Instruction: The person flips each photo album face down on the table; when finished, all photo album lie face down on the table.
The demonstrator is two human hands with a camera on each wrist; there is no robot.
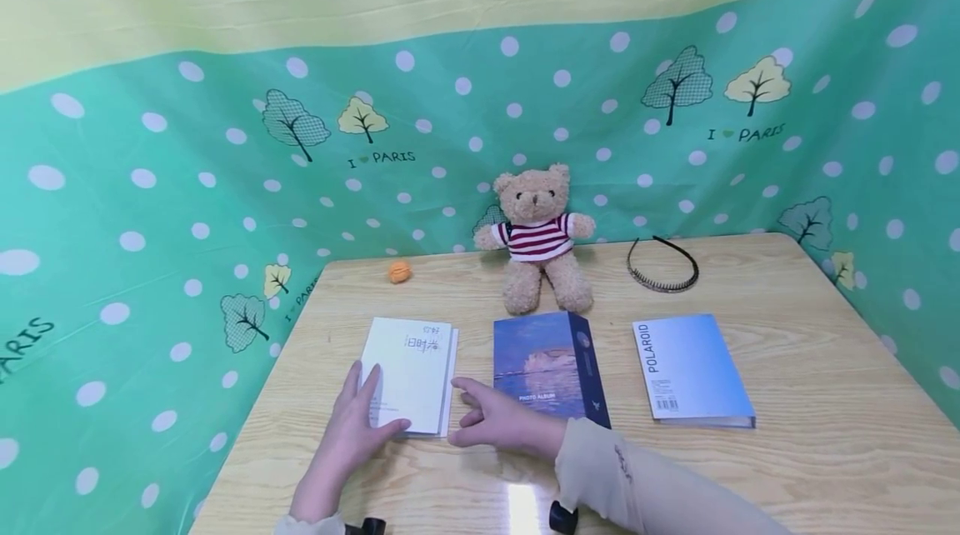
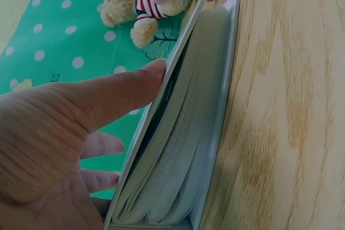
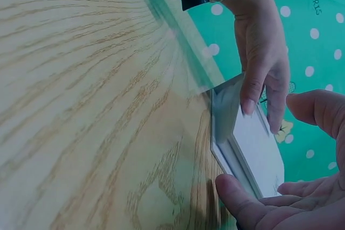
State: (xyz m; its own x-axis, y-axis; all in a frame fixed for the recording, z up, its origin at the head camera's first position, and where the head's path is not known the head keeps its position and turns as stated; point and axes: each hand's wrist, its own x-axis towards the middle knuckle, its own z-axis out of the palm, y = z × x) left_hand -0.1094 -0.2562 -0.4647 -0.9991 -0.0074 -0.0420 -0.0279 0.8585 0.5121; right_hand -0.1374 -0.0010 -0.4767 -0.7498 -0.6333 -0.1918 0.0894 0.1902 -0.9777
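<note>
A white book (image 1: pixel 411 385) with Chinese characters on its cover lies on the table at left. Its page edges (image 2: pixel 178 133) show between two stiff covers in the left wrist view. My left hand (image 1: pixel 360 418) spreads over the book's left side, fingers straight on the cover and thumb at the near edge. At the right edge is my right hand (image 1: pixel 498 418), holding nothing, its thumb (image 3: pixel 232 187) low by the near right corner and its fingers loosely bent. Beside it lies a blue photo album (image 1: pixel 536 360), partly hidden behind the right hand and forearm.
A blue-white Polaroid album (image 1: pixel 693 368) lies at right. Along the back are a teddy bear (image 1: pixel 536 243) in a striped shirt, a black headband (image 1: pixel 667 285) and a small orange object (image 1: pixel 399 272). A green dotted cloth (image 1: pixel 450 135) hangs behind the wooden table (image 1: pixel 817 368).
</note>
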